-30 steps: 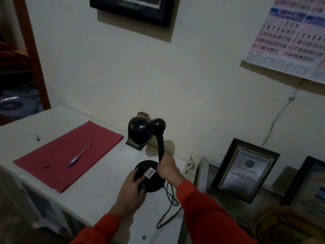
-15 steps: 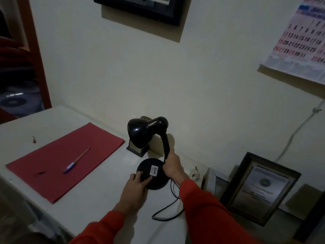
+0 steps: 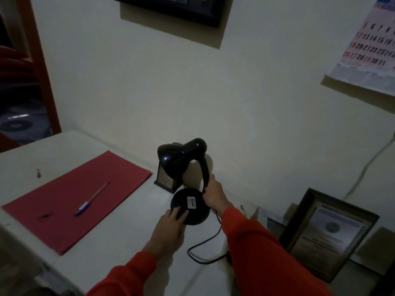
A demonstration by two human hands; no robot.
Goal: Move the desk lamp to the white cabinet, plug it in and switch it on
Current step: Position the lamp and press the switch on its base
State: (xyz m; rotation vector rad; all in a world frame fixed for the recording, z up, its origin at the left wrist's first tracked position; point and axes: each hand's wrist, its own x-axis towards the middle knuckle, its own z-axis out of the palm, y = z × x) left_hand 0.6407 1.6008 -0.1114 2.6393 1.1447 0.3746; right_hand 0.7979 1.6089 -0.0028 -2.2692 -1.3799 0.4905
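A black desk lamp (image 3: 183, 159) stands unlit on the white cabinet top (image 3: 119, 242), near the wall, its shade pointing left. My right hand (image 3: 213, 194) grips the lamp's neck just above the round base (image 3: 192, 210). My left hand (image 3: 171, 225) rests on the front edge of that base, fingers flat on it. The lamp's black cord (image 3: 205, 246) loops loose on the cabinet behind my right forearm; its plug is hidden. A white power strip (image 3: 245, 210) peeks out at the cabinet's right edge, mostly covered by my right arm.
A red folder (image 3: 70, 201) with a pen (image 3: 92, 199) lies left of the lamp. A small dark-framed box (image 3: 164, 180) sits behind the shade. Framed certificates (image 3: 329, 236) lean on the wall at right, below a white cable (image 3: 367, 165) and a calendar (image 3: 367, 45).
The lamp has shifted slightly toward the wall with both hands on it, and the cord loop trails further out. My view has turned left, so the frames at right have slid toward the edge.
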